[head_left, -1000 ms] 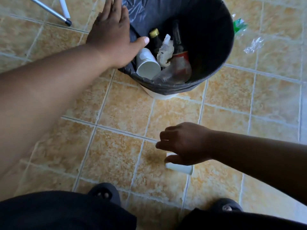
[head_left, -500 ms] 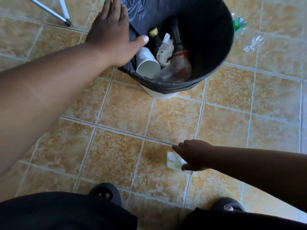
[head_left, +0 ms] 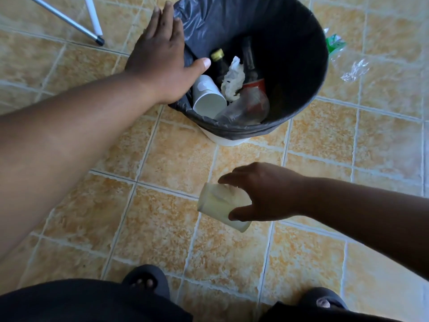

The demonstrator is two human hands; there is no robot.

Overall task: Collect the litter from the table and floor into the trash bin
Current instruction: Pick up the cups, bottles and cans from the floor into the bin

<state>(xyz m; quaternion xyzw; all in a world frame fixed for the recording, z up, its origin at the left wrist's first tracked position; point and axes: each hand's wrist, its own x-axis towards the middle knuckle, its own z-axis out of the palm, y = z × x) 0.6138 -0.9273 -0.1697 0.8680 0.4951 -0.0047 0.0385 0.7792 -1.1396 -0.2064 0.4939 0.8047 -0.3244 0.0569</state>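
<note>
A trash bin (head_left: 308, 73) lined with a black bag stands on the tiled floor at the top centre. Inside it lie a white paper cup (head_left: 207, 97), a crumpled tissue (head_left: 233, 80), a dark bottle with a gold cap (head_left: 218, 58) and a clear plastic bottle (head_left: 246, 110). My left hand (head_left: 162, 59) rests flat on the bin's left rim, thumb over the edge. Below the bin, my right hand (head_left: 267, 194) grips a pale translucent plastic cup (head_left: 218, 203) lying sideways, lifted a little above the floor.
A green wrapper (head_left: 334, 43) and a clear plastic wrapper (head_left: 352, 70) lie on the floor right of the bin. Metal legs (head_left: 92, 24) stand at the top left. My feet in dark sandals (head_left: 146, 280) are at the bottom edge.
My right hand closed round the pale cup on the floor and has raised it toward the bin. The left hand stayed on the bin's rim.
</note>
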